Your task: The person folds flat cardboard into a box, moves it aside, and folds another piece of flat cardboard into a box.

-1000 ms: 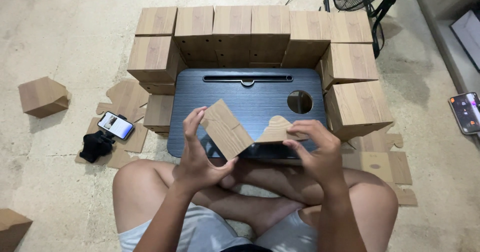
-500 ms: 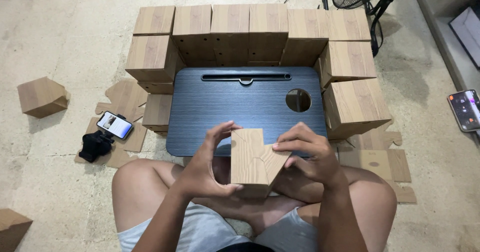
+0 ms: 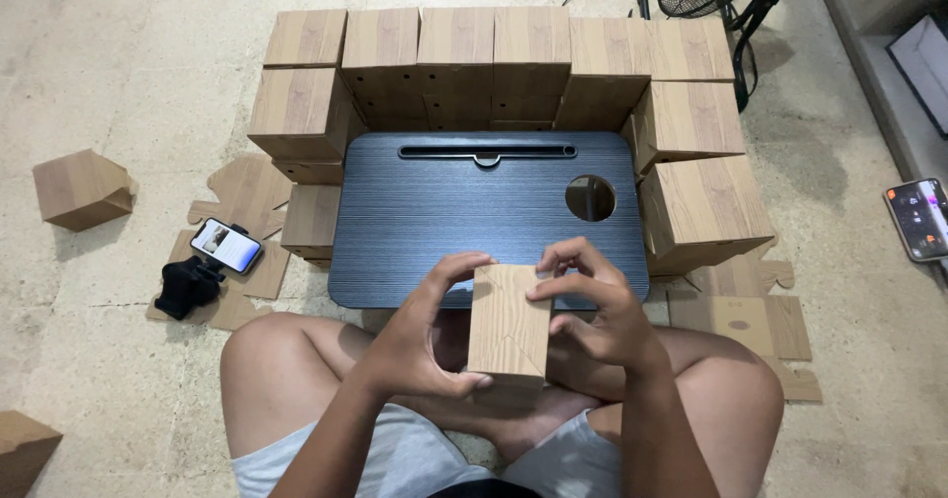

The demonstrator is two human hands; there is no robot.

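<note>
Wood-grain cardboard box, folded up, sits over my lap just short of the dark lap desk, long axis 12-to-6. My left hand clasps its 9 o'clock side and my right hand its 3 o'clock side, fingers closed on it, both equally near.

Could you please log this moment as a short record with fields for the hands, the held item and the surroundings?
left hand: grips the left side and bottom corner of the box
right hand: fingers on the right edge of the box
held item: wood-grain cardboard box, folded shut, above the lap
work surface: dark lap desk on the floor
around it: assembled boxes stacked on three sides
left floor: phone on a stand, flat cardboard blanks
</note>
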